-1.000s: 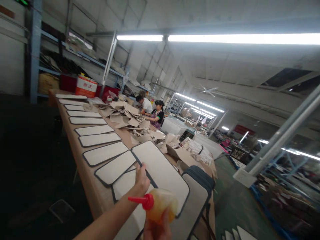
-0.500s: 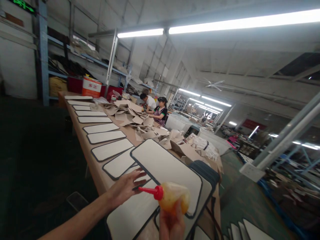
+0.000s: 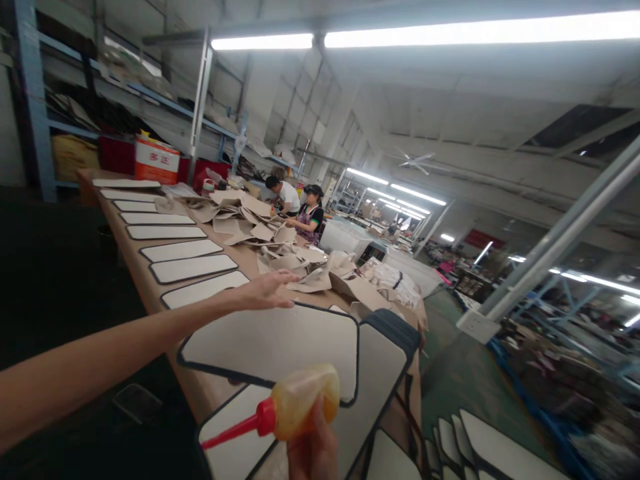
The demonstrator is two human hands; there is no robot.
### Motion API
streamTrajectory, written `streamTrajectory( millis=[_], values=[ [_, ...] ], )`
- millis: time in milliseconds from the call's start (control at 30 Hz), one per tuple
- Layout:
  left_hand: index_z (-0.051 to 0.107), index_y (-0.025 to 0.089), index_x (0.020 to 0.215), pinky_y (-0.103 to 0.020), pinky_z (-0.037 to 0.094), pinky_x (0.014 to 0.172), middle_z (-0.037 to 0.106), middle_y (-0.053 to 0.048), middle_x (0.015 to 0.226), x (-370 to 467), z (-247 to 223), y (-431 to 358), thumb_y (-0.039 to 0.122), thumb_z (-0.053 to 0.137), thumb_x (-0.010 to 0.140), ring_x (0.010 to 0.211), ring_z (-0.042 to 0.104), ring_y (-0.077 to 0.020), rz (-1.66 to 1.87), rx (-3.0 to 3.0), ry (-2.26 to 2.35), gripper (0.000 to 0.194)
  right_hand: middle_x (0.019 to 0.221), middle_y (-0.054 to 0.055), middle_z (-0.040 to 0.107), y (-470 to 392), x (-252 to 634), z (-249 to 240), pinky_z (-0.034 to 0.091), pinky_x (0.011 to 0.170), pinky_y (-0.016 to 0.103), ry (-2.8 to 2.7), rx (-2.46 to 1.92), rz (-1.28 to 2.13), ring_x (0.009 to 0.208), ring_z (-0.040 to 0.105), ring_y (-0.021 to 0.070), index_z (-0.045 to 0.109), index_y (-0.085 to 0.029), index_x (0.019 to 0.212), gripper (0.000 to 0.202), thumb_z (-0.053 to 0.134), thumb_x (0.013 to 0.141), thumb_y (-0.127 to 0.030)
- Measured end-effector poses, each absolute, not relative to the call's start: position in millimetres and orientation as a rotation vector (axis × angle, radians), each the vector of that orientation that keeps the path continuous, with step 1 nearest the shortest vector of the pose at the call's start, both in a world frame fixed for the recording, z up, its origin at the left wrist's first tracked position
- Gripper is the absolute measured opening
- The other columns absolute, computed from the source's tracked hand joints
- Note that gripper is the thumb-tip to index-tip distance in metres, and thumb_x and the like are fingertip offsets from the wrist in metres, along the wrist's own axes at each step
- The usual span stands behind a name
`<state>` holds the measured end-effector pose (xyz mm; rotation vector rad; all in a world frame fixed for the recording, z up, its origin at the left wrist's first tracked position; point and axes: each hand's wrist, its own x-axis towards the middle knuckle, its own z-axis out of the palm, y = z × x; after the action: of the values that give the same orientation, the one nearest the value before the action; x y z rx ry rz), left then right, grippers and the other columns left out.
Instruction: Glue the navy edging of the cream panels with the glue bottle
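Two hands work at the near end of a long brown tabletop. The right hand, low at the frame's bottom edge, has its fingers wrapped around a soft, translucent squeeze bottle of amber liquid, its red nozzle tapering left over a white panel below. The left hand stretches out flat, fingers released and spread, at the far edge of a large white panel; whether it touches that edge cannot be told. This panel is smooth, round-cornered and trimmed with a thin dark border, and it lies askew over others, just short of the tabletop's left edge. To its right stands a thick stack of panels, their dark edges layered, close to the tabletop's right edge. Beyond, a single row of like panels runs along the left edge, leaving a bare strip beside a loose heap of tan cardboard pieces. Farther off two people sit working. A grey-green floor opens on the right.
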<state>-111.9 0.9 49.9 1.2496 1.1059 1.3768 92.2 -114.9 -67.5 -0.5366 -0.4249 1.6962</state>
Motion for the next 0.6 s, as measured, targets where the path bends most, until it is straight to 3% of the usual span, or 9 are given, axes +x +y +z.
streamTrajectory(
  millis=[100,200,300,467,600],
  values=[
    [0.071,0.018,0.072,-0.015,0.044,0.058,0.069,-0.002,0.074,-101.2,43.2,19.4,-0.009,0.069,0.055,0.071,0.063,-0.0173,1.199,1.207,1.069,0.032,0.088,0.007,0.072,-117.1,91.7,-72.9,0.056,0.074,0.036,-0.41,-0.498,1.721,0.083,0.068,0.0229,0.07,-0.019,0.091,0.037,0.083,0.062,-0.039],
    [0.069,0.016,0.064,-0.019,0.037,0.045,0.062,0.0,0.055,-99.2,37.6,24.6,-0.006,0.066,0.058,0.049,0.054,-0.0174,1.025,1.216,1.035,0.024,0.085,0.006,0.072,-114.1,94.8,-81.5,0.055,0.075,0.039,-0.41,-0.494,1.689,0.084,0.068,0.0247,0.069,-0.019,0.094,0.037,0.082,0.064,-0.038],
    [0.071,0.013,0.069,-0.018,0.034,0.043,0.061,0.001,0.052,-102.5,34.8,26.3,-0.01,0.063,0.059,0.047,0.052,-0.0158,0.91,1.201,0.986,0.026,0.089,0.008,0.071,-113.2,101.2,-93.8,0.054,0.08,0.042,-0.448,-0.57,1.664,0.091,0.066,0.0263,0.068,-0.019,0.099,0.044,0.08,0.065,-0.043],
    [0.07,0.003,0.096,-0.014,0.04,0.046,0.069,-0.002,0.066,-127.9,26.4,33.2,-0.016,0.053,0.068,0.052,0.059,-0.0144,0.8,0.997,0.963,0.038,0.094,0.012,0.071,-120.5,136.3,-105.1,0.054,0.079,0.048,-0.478,-0.732,1.537,0.092,0.066,0.0304,0.069,-0.018,0.1,0.053,0.079,0.061,-0.053],
    [0.067,-0.003,0.102,-0.013,0.042,0.049,0.071,-0.006,0.072,-149.8,20.9,25.9,-0.019,0.053,0.069,0.056,0.06,-0.014,0.712,0.981,0.931,0.039,0.094,0.006,0.072,-114.2,184.8,-71.4,0.057,0.075,0.038,-0.393,-0.707,1.292,0.085,0.068,0.0244,0.07,-0.025,0.096,0.042,0.078,0.065,-0.051]
  ],
)
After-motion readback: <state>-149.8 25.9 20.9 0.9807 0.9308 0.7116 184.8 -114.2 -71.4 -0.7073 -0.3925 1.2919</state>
